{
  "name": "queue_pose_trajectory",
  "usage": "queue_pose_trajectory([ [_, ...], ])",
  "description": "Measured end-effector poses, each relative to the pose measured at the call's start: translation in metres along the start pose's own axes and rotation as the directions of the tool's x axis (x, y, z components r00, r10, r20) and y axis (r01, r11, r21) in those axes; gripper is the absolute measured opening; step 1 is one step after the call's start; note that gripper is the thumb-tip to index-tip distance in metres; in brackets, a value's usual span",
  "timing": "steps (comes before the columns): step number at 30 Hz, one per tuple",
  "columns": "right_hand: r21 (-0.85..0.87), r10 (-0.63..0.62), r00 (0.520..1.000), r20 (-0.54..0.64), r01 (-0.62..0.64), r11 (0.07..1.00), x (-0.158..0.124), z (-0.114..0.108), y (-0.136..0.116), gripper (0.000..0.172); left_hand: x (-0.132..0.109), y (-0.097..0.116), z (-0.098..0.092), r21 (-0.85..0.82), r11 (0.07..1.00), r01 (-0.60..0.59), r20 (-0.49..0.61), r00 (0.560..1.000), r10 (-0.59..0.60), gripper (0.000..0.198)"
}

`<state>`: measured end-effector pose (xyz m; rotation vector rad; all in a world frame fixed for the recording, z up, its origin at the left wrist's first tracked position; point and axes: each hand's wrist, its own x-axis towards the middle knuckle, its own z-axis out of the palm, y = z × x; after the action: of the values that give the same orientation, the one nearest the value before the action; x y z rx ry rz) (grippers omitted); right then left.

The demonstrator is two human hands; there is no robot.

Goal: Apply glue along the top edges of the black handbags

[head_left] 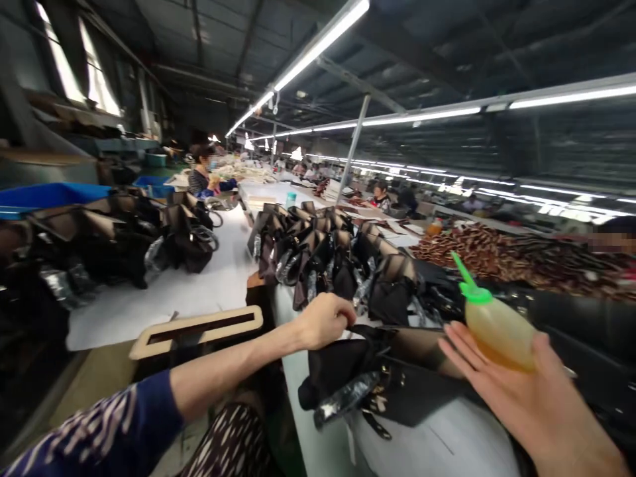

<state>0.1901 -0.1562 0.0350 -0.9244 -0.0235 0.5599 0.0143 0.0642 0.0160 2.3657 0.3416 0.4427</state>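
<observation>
My left hand (pixel 325 320) is closed on the top edge of a black handbag (pixel 397 387) that lies on the white table (pixel 447 444) in front of me. In my right hand (pixel 527 391), palm up at the lower right, rests a squeeze bottle (pixel 497 324) of amber liquid with a green pointed nozzle; it hovers just above the bag. The bag shows a tan lining and a strap wrapped in clear plastic (pixel 348 397).
Several black handbags (pixel 318 255) stand in rows further along the table, and more bags (pixel 124 245) sit on a white sheet to the left. A tan frame-shaped board (pixel 199 329) lies at the left. Brown patterned pieces (pixel 497 252) are piled at right. Other people (pixel 203 172) work further back.
</observation>
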Motion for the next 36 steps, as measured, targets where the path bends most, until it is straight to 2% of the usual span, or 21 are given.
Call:
queue_pose_trajectory([
  [3, -0.012, -0.022, 0.998, -0.057, 0.022, 1.000, -0.007, 0.013, -0.001, 0.051, -0.005, 0.008, -0.003, 0.085, 0.988, -0.127, -0.151, 0.979, 0.139, 0.037],
  [6, -0.018, -0.013, 0.998, -0.065, 0.012, 1.000, -0.010, 0.021, 0.001, 0.050, -0.007, 0.026, -0.005, 0.123, 0.956, -0.265, -0.163, 0.945, 0.283, 0.038],
  [8, -0.021, -0.012, 0.998, -0.066, 0.011, 1.000, -0.010, 0.022, 0.002, 0.050, -0.006, 0.041, -0.006, 0.137, 0.917, -0.374, -0.070, 0.920, 0.385, 0.038],
  [11, -0.021, -0.016, 0.998, -0.059, 0.015, 1.000, -0.009, 0.021, 0.001, 0.050, 0.001, 0.061, -0.006, 0.183, 0.840, -0.511, 0.175, 0.858, 0.483, 0.043],
  [14, -0.018, -0.026, 0.999, -0.046, 0.025, 1.000, -0.009, 0.021, 0.001, 0.049, 0.011, 0.073, 0.000, 0.264, 0.798, -0.541, 0.392, 0.817, 0.424, 0.047],
  [17, -0.016, -0.030, 0.999, -0.036, 0.029, 0.999, -0.011, 0.021, 0.001, 0.048, 0.018, 0.075, 0.008, 0.406, 0.701, -0.586, 0.505, 0.784, 0.361, 0.035],
  [19, -0.013, -0.032, 0.999, -0.034, 0.031, 0.999, -0.013, 0.020, 0.001, 0.045, 0.017, 0.070, 0.013, 0.512, 0.626, -0.589, 0.498, 0.797, 0.342, 0.036],
  [21, -0.007, -0.034, 0.999, -0.038, 0.034, 0.999, -0.014, 0.020, 0.001, 0.044, 0.010, 0.060, 0.019, 0.583, 0.604, -0.543, 0.432, 0.837, 0.336, 0.044],
  [25, 0.009, -0.023, 0.999, -0.042, 0.024, 1.000, -0.017, 0.018, 0.001, 0.046, -0.015, 0.042, 0.034, 0.650, 0.671, -0.357, 0.195, 0.932, 0.307, 0.036],
  [27, 0.010, -0.020, 0.999, -0.031, 0.020, 1.000, -0.018, 0.017, 0.001, 0.045, -0.022, 0.039, 0.042, 0.674, 0.690, -0.263, 0.090, 0.957, 0.277, 0.032],
  [29, 0.004, -0.017, 1.000, -0.019, 0.017, 1.000, -0.019, 0.016, 0.001, 0.042, -0.020, 0.037, 0.047, 0.686, 0.696, -0.214, 0.046, 0.966, 0.253, 0.027],
  [32, -0.017, 0.009, 1.000, 0.001, -0.009, 1.000, -0.022, 0.014, -0.001, 0.041, -0.003, 0.033, 0.046, 0.621, 0.763, -0.179, 0.094, 0.984, 0.154, 0.020],
  [34, -0.035, 0.054, 0.998, 0.024, -0.053, 0.998, -0.025, 0.013, -0.002, 0.044, 0.011, 0.029, 0.040, 0.487, 0.856, -0.173, 0.193, 0.977, 0.087, 0.015],
  [36, -0.048, 0.110, 0.993, 0.045, -0.107, 0.993, -0.030, 0.012, -0.004, 0.048, 0.021, 0.025, 0.034, 0.312, 0.933, -0.178, 0.288, 0.954, 0.086, 0.009],
])
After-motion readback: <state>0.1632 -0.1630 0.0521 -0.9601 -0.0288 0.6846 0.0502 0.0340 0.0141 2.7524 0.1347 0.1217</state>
